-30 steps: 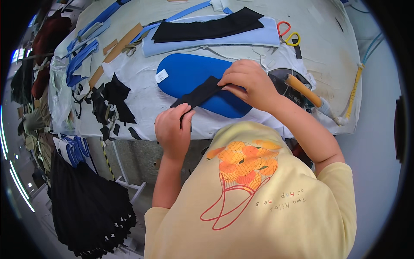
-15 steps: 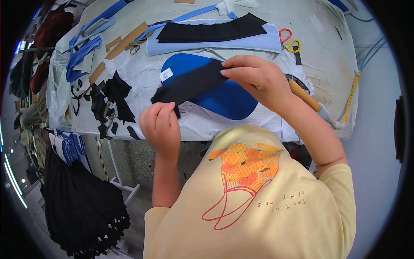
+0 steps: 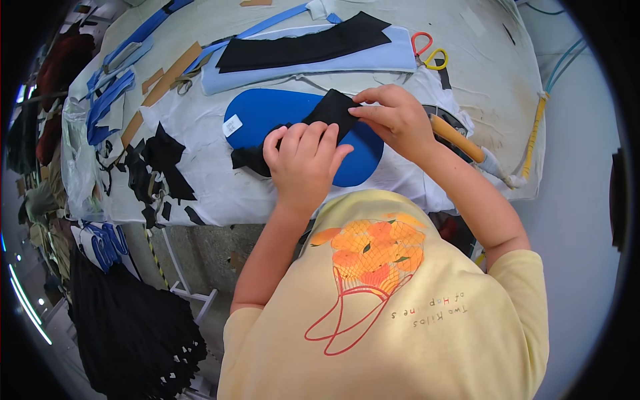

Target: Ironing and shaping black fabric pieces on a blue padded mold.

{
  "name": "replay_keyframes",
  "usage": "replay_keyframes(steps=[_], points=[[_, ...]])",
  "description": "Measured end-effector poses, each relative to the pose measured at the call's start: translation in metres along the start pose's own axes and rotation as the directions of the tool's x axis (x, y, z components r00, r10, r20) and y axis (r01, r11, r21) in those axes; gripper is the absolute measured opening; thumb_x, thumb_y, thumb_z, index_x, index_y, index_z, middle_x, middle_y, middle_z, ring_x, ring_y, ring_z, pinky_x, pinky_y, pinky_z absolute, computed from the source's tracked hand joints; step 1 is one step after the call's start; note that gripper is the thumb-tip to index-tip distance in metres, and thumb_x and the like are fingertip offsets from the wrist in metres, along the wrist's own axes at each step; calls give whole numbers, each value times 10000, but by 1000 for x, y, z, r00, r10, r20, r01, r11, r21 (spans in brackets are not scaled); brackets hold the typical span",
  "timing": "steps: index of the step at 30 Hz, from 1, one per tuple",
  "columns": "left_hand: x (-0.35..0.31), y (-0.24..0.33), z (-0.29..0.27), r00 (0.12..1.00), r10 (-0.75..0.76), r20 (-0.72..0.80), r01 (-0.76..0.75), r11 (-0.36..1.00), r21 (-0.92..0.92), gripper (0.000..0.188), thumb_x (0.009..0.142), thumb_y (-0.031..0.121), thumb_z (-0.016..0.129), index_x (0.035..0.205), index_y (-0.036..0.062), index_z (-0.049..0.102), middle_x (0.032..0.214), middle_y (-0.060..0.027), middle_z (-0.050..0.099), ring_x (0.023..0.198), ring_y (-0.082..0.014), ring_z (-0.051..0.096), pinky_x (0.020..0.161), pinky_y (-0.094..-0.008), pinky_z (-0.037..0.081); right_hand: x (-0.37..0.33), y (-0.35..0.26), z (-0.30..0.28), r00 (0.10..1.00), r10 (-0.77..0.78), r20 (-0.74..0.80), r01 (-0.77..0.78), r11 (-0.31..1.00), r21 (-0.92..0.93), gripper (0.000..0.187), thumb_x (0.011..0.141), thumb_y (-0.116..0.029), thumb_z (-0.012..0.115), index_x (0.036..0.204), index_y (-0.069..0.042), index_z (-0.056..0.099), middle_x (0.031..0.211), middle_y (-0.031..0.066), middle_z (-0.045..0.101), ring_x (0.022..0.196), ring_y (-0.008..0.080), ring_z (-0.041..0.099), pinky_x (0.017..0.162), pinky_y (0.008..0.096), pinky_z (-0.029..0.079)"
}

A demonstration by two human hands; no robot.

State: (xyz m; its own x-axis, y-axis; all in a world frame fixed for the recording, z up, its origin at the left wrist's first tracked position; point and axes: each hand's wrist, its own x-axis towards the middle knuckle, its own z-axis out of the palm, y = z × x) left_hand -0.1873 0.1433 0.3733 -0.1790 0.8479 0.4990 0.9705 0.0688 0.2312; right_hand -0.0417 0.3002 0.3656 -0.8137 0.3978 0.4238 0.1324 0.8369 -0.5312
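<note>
Nearest is the person's yellow shirt [image 3: 380,333], below the table's near edge. Just beyond it, the left hand [image 3: 303,157] lies palm down across the middle of the black strip [image 3: 333,115], fingers stretched out and thumb apart, pressing rather than pinching as far as the view shows. The right hand [image 3: 397,123] is narrowed to a pinch, thumb and fingertips on the strip's far right end.

The strip lies slantwise over the blue board [image 3: 263,107], its left end hanging past the board's near edge onto the white cloth [image 3: 220,193]. The step in hand appears to be laying and smoothing the strip; the next move probably calls for keeping the right end pinched while the left palm flattens the creased left part.

Half a second earlier, the left hand pinched the strip's left end and the strip stretched longer between both hands; now that end is free, bunched beside the left hand, while the right hand keeps its pinch.

To the right of the board a wooden handle [image 3: 459,138] slants beside the right forearm. Farther off, a black cloth piece [image 3: 307,48] lies on a pale blue panel [image 3: 393,59], with the scissors [image 3: 427,63] at its right end.
</note>
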Motion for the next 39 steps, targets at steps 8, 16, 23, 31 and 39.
replay_keyframes(steps=[8,16,23,31,39], points=[[-13,-9,15,979,-167,119,164,986,37,172,822,178,737,961,100,671,920,-55,653,842,-259,622,755,-393,483,-10,12,-4,996,80,-26,-79,996,35,199,749,-54,753,933,-126,748,993,29,690,907,245,636,767,360,523],[-36,-23,-19,966,-234,108,206,954,219,189,776,82,710,964,90,691,965,-51,638,877,-272,619,752,-394,478,-17,14,4,999,-4,53,5,1000,-3,256,745,-14,751,980,-114,736,1035,43,680,905,253,631,785,361,514],[-8,-3,21,998,-54,39,60,982,-178,207,769,152,780,964,116,723,937,-16,649,859,-229,623,750,-375,460,-19,12,2,997,31,76,-31,999,-11,270,749,-45,753,1009,-113,726,1056,38,675,956,258,625,812,376,500],[0,-3,24,996,-87,30,92,974,-209,127,772,112,767,886,113,711,889,-14,653,840,-228,625,746,-369,463,-10,-7,15,999,-38,23,40,995,-89,183,757,-165,743,918,-123,669,1014,13,630,1030,237,597,925,395,444],[-2,-8,25,995,-84,54,94,973,-213,150,752,92,766,887,118,705,876,-14,653,839,-225,625,764,-371,458,-7,-4,15,989,-114,96,130,975,-178,171,779,-180,701,929,-125,642,1020,5,625,1038,210,583,947,377,437]])
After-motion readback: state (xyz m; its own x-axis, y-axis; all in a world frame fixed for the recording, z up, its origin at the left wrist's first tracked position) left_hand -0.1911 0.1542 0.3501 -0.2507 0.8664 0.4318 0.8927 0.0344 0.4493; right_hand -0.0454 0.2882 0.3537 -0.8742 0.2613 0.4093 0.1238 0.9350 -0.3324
